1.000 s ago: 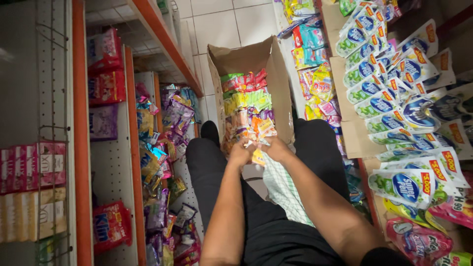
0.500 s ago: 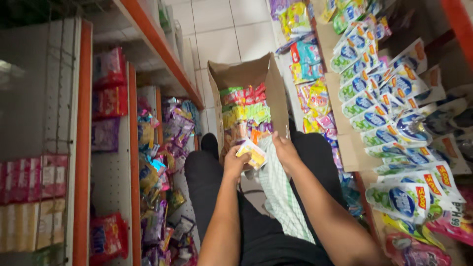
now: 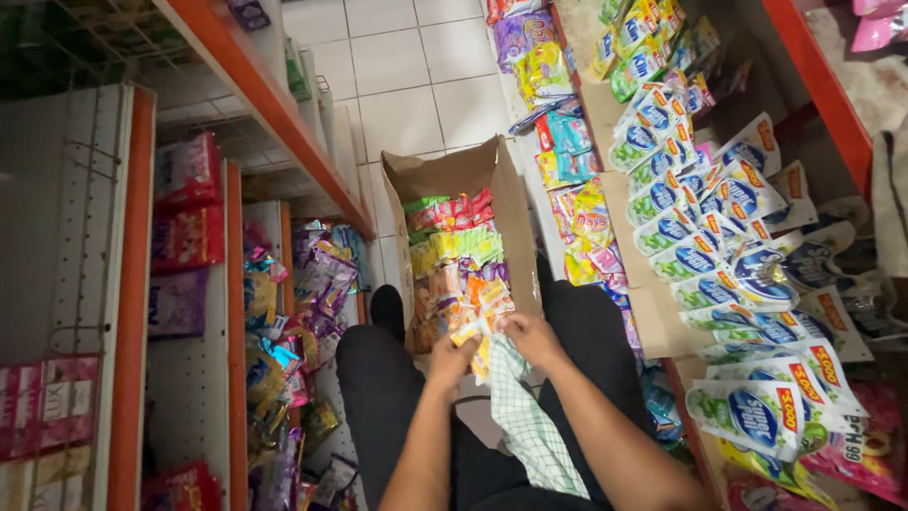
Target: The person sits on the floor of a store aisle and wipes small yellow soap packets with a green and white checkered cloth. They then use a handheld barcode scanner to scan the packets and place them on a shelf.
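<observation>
Both hands, left hand [image 3: 450, 361] and right hand [image 3: 532, 338], pinch yellow sachets [image 3: 476, 333] at the cardboard box [image 3: 515, 222] edge.

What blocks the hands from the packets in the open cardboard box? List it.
Nothing visible. The left hand and right hand already hold a yellow packet at the near end of the cardboard box.

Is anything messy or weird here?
Yes. The sachets on the left low shelf lie in a jumbled heap, some hanging over the edge, while packets in the box sit in neat rows. Both hands hold a yellow sachet.
</observation>
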